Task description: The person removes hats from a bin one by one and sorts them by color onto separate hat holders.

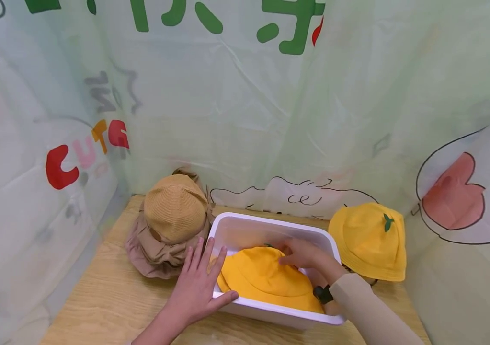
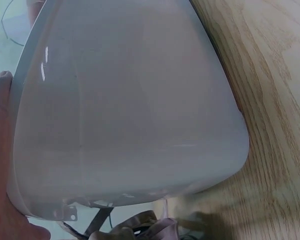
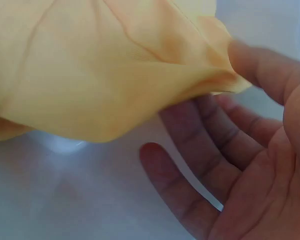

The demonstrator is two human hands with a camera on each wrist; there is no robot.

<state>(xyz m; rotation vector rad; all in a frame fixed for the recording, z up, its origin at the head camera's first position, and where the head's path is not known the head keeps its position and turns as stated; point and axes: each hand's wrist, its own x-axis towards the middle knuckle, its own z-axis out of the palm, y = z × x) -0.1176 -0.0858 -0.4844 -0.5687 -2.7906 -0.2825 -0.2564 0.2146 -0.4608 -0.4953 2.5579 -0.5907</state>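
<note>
A yellow bucket hat point(image 1: 266, 273) lies inside a white plastic bin point(image 1: 270, 222). My right hand point(image 1: 302, 253) reaches into the bin and pinches the hat near its far right side. In the right wrist view, the thumb is over the edge of the yellow cloth point(image 3: 115, 75) and some fingers point(image 3: 190, 135) go underneath. My left hand point(image 1: 199, 285) rests on the bin's front left corner with fingers spread and fairly straight. The left wrist view is mostly filled by the bin's outer wall point(image 2: 130, 100), with part of that hand along the rim.
Left of the bin, a tan woven hat point(image 1: 176, 206) sits on brownish-mauve fabric hats point(image 1: 150, 254). Another yellow hat point(image 1: 370, 239) with a green sprout stands to the right. All are on a wooden table point(image 1: 94, 297), with printed curtains point(image 1: 249, 120) around it.
</note>
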